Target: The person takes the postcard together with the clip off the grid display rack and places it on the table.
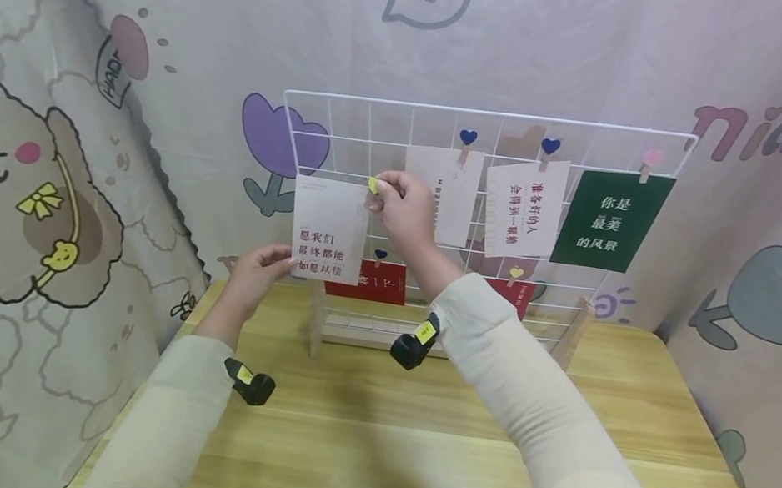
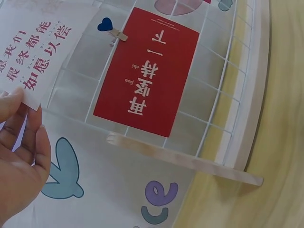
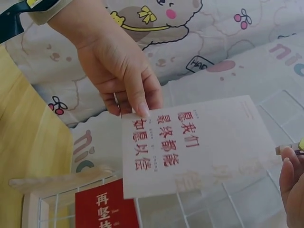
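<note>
On the grid [image 1: 349, 115], six cards; left hand [image 1: 258, 270] pinches one white card [image 1: 329, 228], right hand [image 1: 404, 208] pinches a yellow clip [image 1: 373, 185].

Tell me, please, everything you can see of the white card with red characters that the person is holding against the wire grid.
The white card is a thin rectangle, apparently paper, printed with three rows of red Chinese characters in its lower part and blank above. It stands upright against the left side of the white wire grid. The left hand pinches its lower left corner, while the right hand pinches a yellow clip at its upper right corner. Its lower edge overlaps a red card clipped lower on the grid.
</note>
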